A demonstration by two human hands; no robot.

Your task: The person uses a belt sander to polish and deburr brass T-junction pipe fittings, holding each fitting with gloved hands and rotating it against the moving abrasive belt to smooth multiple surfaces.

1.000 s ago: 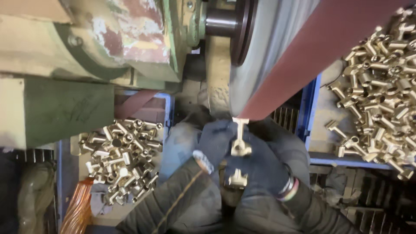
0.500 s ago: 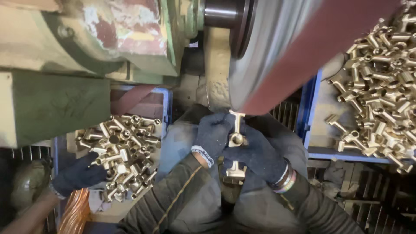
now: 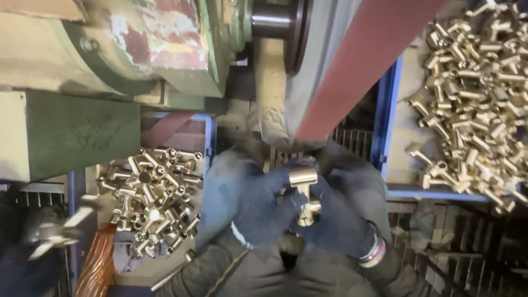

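Brass, shiny and T-shaped: one fitting [image 3: 304, 193] gripped just below the lower end of the reddish-brown sanding belt [image 3: 360, 60], its upper tube end near the belt, contact impossible to tell. Left hand [image 3: 258, 206], in a dark blue glove, wrapped around the fitting's left side, fingers curled narrow and pressed against the metal. Right hand [image 3: 344, 212], gloved the same, closed on the fitting's right and lower side, fingers tight around it, a striped cuff showing at the wrist. Both hands touching each other around the fitting, dark jacket sleeves running down from them. Left of the fitting, in a blue-edged tray [image 3: 209, 137], a heap of similar brass fittings [image 3: 154, 195], loosely piled. Right of the fitting and higher, a far larger pile of brass fittings [image 3: 476, 93] spread over a pale surface bordered by a blue frame [image 3: 385, 110]. Above and left of the fitting, the worn green machine housing [image 3: 82, 137], paint chipped and stained. Far left of the fitting, low down, a blurred dark shape [image 3: 49, 236], too smeared to identify.
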